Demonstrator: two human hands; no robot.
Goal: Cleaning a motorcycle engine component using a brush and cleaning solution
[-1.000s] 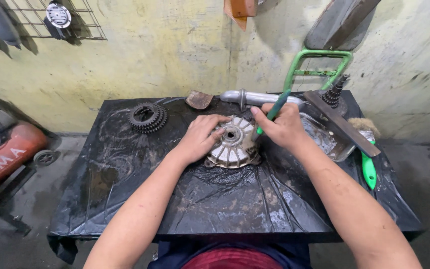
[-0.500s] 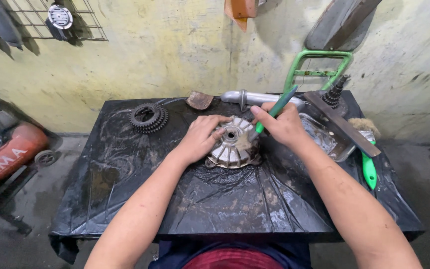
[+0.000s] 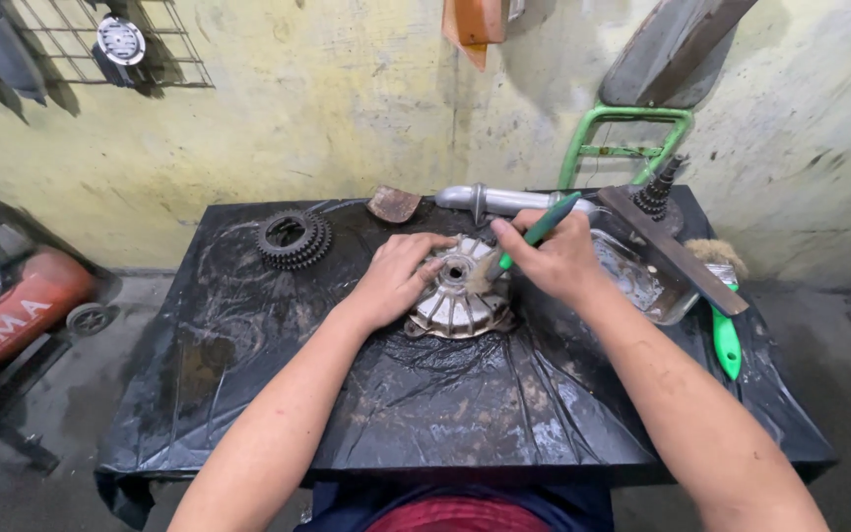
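While your left hand (image 3: 398,279) pins the finned hub (image 3: 455,300) steady, your right hand (image 3: 554,258) grips the green brush (image 3: 534,236), scrubbing its centre.

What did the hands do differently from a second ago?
Hardly anything moved. The right hand keeps its grip on the green-handled brush, bristles against the hub of the finned metal wheel part, shifting only slightly. The left hand stays pressed on its rim. The gear cluster and metal tray stayed put.
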